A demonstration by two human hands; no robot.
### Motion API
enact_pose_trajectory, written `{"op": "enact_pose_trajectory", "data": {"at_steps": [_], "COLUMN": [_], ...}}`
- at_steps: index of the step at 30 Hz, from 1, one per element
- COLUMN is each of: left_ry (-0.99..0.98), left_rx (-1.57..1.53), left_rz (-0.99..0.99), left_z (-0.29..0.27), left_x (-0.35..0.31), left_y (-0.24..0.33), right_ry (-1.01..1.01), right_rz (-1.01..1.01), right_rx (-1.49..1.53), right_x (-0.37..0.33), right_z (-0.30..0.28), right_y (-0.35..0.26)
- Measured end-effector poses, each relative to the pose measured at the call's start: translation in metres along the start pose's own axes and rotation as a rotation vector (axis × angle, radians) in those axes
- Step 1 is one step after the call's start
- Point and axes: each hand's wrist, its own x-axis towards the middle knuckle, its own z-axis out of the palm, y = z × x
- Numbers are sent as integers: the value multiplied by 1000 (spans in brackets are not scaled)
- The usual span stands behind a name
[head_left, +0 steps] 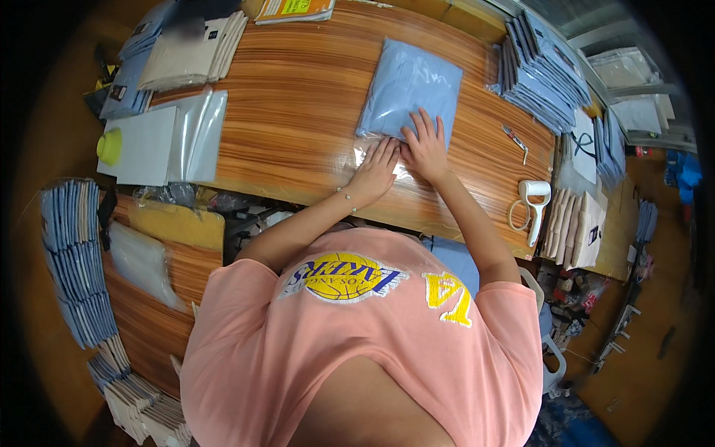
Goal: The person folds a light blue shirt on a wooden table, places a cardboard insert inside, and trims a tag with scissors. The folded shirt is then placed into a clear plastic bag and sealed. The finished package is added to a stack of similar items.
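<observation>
We are pressing both hands, left hand (375, 170) and right hand (424, 145), open-palmed on the bagged blue garment (411, 86) mid-table (298, 97).

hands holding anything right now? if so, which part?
Nothing is gripped. The left hand and right hand lie flat on the near, open end of the clear bag holding a folded blue garment, pressing it to the table.

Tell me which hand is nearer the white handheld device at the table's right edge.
Right. The right hand lies flat on the bagged light-blue garment, on the side toward the white handheld device; the left hand rests beside it, farther away.
</observation>
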Motion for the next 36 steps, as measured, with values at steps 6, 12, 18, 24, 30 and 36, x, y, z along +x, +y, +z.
{"op": "enact_pose_trajectory", "data": {"at_steps": [6,12,18,24,30,36], "left_ry": [50,32,-79,-61,-58,-166], "left_rx": [41,153,229,197,174,-2], "left_rz": [7,-157,-296,-324,-352,-436], "left_z": [8,9,17,18,19,-29], "left_x": [4,38,38,21,12,-28], "left_y": [5,10,24,29,29,21], "right_ry": [-255,-327,-392,-253,-194,-79], "right_rz": [-82,-123,-136,-137,9,120], "right_rx": [140,274,220,202,221,302], "right_x": [28,51,63,38,26,10], "right_z": [-1,-19,-31,-8,3,8], "right_y": [24,43,38,30,12,0]}}
